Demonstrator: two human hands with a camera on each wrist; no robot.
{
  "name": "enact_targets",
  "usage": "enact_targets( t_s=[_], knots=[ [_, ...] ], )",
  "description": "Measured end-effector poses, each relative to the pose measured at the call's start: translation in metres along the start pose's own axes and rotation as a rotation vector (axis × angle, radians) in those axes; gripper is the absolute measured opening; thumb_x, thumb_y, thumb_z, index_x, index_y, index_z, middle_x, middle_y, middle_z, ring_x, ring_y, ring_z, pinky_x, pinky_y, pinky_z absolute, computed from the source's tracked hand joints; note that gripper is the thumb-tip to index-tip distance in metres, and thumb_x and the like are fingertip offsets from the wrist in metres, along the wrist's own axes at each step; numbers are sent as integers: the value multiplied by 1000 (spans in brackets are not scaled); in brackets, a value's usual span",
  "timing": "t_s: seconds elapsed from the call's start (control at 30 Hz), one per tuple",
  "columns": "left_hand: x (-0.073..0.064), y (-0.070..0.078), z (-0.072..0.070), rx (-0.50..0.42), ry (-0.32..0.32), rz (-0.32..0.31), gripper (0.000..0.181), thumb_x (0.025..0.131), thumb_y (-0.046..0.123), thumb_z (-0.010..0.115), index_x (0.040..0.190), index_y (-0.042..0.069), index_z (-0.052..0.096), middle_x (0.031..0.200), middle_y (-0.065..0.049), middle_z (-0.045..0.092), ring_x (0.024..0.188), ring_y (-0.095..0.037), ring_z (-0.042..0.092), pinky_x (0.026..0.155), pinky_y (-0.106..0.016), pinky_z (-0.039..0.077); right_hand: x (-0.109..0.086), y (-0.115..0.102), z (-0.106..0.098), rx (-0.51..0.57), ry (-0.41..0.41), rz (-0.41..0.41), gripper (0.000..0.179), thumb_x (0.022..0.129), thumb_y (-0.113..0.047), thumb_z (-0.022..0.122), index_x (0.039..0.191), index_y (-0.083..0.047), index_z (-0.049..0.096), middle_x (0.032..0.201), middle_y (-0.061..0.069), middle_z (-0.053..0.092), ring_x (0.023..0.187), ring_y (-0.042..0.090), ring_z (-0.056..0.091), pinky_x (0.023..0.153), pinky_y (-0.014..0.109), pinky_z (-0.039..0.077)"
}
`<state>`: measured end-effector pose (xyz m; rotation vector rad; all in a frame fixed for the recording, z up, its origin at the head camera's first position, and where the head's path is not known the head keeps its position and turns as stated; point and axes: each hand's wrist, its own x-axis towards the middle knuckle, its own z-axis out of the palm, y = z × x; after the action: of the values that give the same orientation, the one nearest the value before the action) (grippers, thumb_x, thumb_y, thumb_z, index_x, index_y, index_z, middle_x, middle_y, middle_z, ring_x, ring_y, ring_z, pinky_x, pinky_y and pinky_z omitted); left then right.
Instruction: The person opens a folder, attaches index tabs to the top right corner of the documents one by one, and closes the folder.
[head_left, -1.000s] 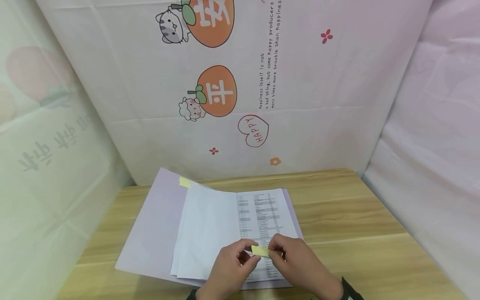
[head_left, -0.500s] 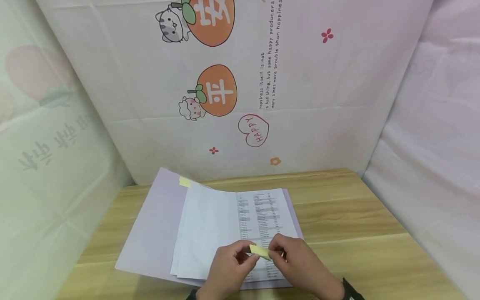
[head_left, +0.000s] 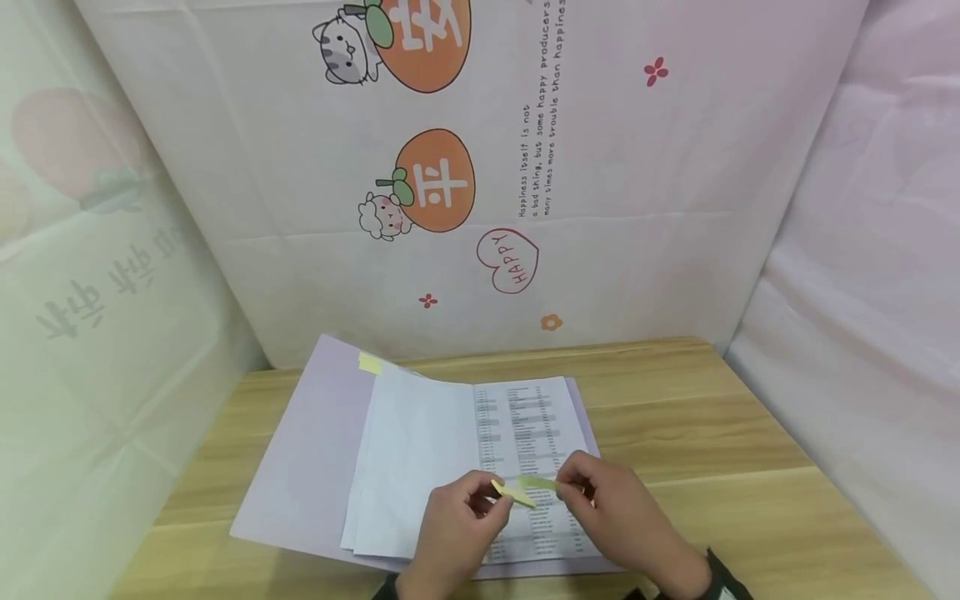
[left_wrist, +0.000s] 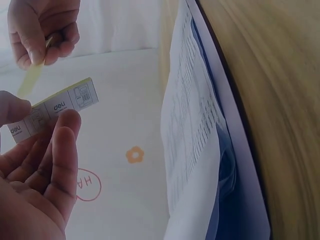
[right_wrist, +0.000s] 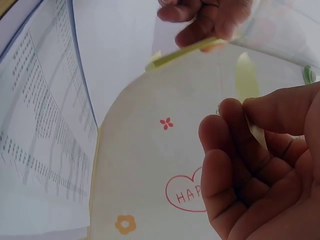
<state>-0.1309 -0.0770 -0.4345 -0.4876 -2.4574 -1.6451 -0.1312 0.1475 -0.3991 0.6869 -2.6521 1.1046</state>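
Note:
My left hand (head_left: 459,521) pinches a small pad of yellow sticky notes (head_left: 515,494) between thumb and fingers. In the left wrist view the printed backing of the sticky note pad (left_wrist: 62,106) faces the camera. A single yellow sticky note (head_left: 538,482) is pinched in my right hand (head_left: 618,508), apart from the pad. The single sticky note (right_wrist: 246,77) looks thin and slightly curved in the right wrist view. Both hands are above an open lilac folder (head_left: 300,475) holding white sheets, with a printed page (head_left: 525,425) on its right side.
A yellow tab (head_left: 370,363) sticks out at the top edge of the left-hand sheets. The folder lies on a wooden table (head_left: 697,433). White printed cloth (head_left: 622,208) hangs behind the table and at both sides.
The single sticky note has come away from the pad. My right hand has moved right and slightly up with it, while the left hand has shifted a little up and tilted the pad.

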Motion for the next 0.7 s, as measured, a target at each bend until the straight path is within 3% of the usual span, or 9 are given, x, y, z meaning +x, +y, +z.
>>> enact_targets(
  t_s=[0.2,0.37,0.47,0.53,0.7],
  knots=[
    [1,-3,-1,-6,-1,-27,8,90,18,72,91,17,65,86,9,65,73,-7,61,66,-25,53,0,4,-6,-12,43,-27,20,92,-6,70,86,-23,60,74,-19,55,64,1,50,57,23,46],
    [1,-1,5,-56,-87,-31,7,93,16,68,98,17,64,83,11,65,72,-7,61,66,-25,52,-1,7,-14,-40,38,41,17,93,-8,69,86,-22,62,74,-19,55,64,1,50,57,23,46],
    [2,2,12,-38,-139,0,3,95,21,68,95,20,65,79,14,62,67,-3,56,60,-21,47,-2,10,-22,-66,58,75,18,92,-9,70,86,-23,62,73,-18,54,63,2,49,56,24,46],
    [3,3,20,6,-165,77,7,95,23,69,90,21,66,76,16,59,65,0,52,58,-19,44,-3,13,-27,-80,74,102,18,93,-10,71,86,-24,62,72,-17,53,62,2,49,55,24,45],
    [4,9,49,196,-202,386,7,90,19,75,87,16,70,82,13,61,74,7,51,67,-8,42,-7,20,-41,-103,121,130,9,95,-15,69,89,-21,65,73,-17,54,63,3,50,55,25,45]
  ],
)
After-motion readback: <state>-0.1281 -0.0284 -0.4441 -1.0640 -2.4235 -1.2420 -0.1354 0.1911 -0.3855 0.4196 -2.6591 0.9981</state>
